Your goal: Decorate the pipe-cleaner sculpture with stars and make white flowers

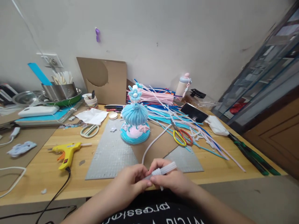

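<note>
At the near edge of the table [46, 174], my left hand [130, 182] and right hand [171, 182] meet, each grip closed: the right around a clear glue stick [167, 169], the left pinching a white pipe cleaner [151, 143] (it curves away toward the blue doll [135, 119] on the grey mat [109, 155]).

Both hands meet just in front of the near edge of the grey mat [109, 155], close to the person's tummy. The left hand [132, 181] comes in from the mat's left side, knuckles up, with its thumb and fingers pinched tight. The right hand [173, 182] comes in from the mat's right side with its fingers curled shut. The tips of the two hands touch. Both bare arms slant back from the mat and spread wider apart.
</note>
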`<state>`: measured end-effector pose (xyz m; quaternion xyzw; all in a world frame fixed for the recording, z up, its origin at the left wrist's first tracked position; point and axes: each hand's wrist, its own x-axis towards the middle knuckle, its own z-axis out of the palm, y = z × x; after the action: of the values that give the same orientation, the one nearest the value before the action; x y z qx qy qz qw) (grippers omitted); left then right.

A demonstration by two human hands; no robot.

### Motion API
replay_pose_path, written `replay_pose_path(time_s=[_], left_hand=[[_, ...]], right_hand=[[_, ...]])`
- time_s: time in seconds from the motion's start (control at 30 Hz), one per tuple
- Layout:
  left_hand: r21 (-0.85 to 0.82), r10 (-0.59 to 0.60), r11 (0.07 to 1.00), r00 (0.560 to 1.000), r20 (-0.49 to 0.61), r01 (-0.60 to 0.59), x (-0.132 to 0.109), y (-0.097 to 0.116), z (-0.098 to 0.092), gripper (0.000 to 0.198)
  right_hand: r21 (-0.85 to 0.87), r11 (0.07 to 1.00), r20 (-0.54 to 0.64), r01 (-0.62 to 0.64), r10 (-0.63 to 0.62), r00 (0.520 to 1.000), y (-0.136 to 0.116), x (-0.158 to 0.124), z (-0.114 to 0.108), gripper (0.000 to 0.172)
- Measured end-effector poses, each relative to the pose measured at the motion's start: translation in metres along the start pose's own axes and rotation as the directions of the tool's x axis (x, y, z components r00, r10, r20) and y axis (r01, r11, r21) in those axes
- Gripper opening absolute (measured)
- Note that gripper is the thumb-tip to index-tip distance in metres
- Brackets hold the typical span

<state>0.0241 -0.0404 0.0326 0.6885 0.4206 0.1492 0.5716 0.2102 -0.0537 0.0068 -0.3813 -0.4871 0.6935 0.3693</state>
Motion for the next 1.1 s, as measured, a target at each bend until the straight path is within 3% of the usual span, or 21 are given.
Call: replay_pose_path(time_s=[0.17,0.4,0.53,0.63,0.7,0.77,0.93,1.0,1.03,1.1], left_hand=[[0.068,-0.096,0.993,0.994,0.054,0.093,-0.01,-0.006,-0.006,0.022],[0.21,-0.209,0.959,0.976,0.061,0.192,-0.031,-0.019,-0.033,0.028],[0.158,-0.28,0.95,0.958,0.06,0.268,-0.041,-0.024,-0.055,0.032],[0.004,-0.315,0.949,0.945,-0.089,0.317,-0.037,-0.033,-0.075,0.043],[-0.101,-0.346,0.938,0.897,-0.275,0.331,-0.028,-0.04,-0.086,0.052],[-0.106,-0.33,0.943,0.841,-0.428,0.316,-0.018,-0.045,-0.095,0.054],[-0.284,-0.303,0.944,0.776,-0.553,0.166,-0.006,-0.041,-0.095,0.052],[-0.252,-0.246,0.961,0.752,-0.612,0.109,-0.008,-0.036,-0.086,0.049],[-0.177,-0.191,0.979,0.763,-0.617,0.101,-0.009,-0.033,-0.08,0.045],[0.02,-0.074,0.995,0.851,-0.519,0.098,-0.013,-0.027,-0.065,0.034]], right_hand=[[0.004,1.0,-0.08,0.017,-0.016,0.997,0.016,0.001,0.007,0.029],[0.022,1.0,-0.108,-0.008,0.011,0.994,0.013,0.003,0.001,0.03],[0.2,0.979,-0.193,0.043,-0.004,0.981,0.011,0.006,-0.009,0.028],[0.323,0.935,-0.297,0.144,-0.045,0.954,0.006,0.009,-0.021,0.025],[0.353,0.924,-0.293,0.148,-0.041,0.955,0.002,0.011,-0.026,0.024],[0.364,0.922,-0.27,0.131,-0.03,0.962,-0.001,0.015,-0.027,0.022],[0.387,0.912,-0.264,0.136,-0.031,0.964,-0.007,0.023,-0.023,0.02],[0.388,0.915,-0.227,0.109,-0.02,0.974,-0.009,0.023,-0.022,0.02],[0.388,0.918,-0.198,0.086,-0.008,0.98,-0.009,0.023,-0.02,0.021],[0.393,0.919,-0.135,0.03,0.025,0.991,-0.009,0.023,-0.017,0.021]])
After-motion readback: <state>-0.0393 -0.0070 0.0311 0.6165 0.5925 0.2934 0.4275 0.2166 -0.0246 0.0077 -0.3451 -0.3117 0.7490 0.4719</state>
